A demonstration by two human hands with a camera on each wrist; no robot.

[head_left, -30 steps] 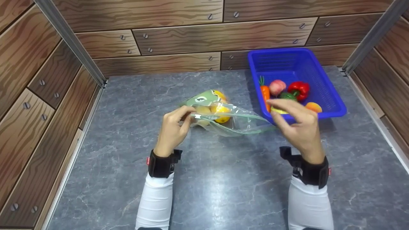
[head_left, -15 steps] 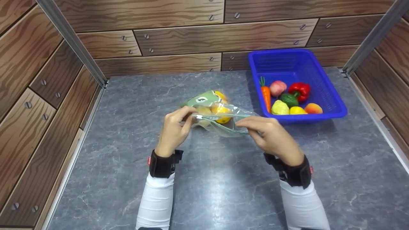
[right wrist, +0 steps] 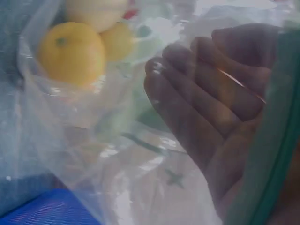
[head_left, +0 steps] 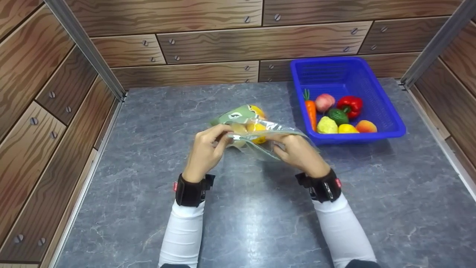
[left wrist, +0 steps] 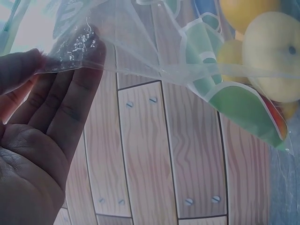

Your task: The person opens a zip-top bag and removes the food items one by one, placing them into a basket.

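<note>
A clear zip bag (head_left: 238, 115) with a green print stands in the middle of the table, several yellow and pale round fruits inside. My left hand (head_left: 208, 149) pinches the left end of its opening beside the white slider (head_left: 235, 137). In the left wrist view, thumb and fingertips (left wrist: 40, 58) meet at the plastic edge. My right hand (head_left: 299, 150) reaches into the bag's mouth. Through the plastic in the right wrist view, its fingers (right wrist: 187, 103) lie nearly straight, apart from an orange-yellow fruit (right wrist: 72, 54) and a pale one (right wrist: 96, 11).
At the back right a blue basket (head_left: 385, 100) holds a carrot (head_left: 311, 111), a red bell pepper (head_left: 350, 106), a green avocado-like piece (head_left: 338, 116) and several other fruits. Wood-patterned walls (head_left: 208, 46) enclose the grey marbled table (head_left: 148, 208) at the back and sides.
My right hand has moved left from over the basket's front edge into the bag's opening, and the basket's contents are uncovered. The left hand has kept its pinch at the slider end.
</note>
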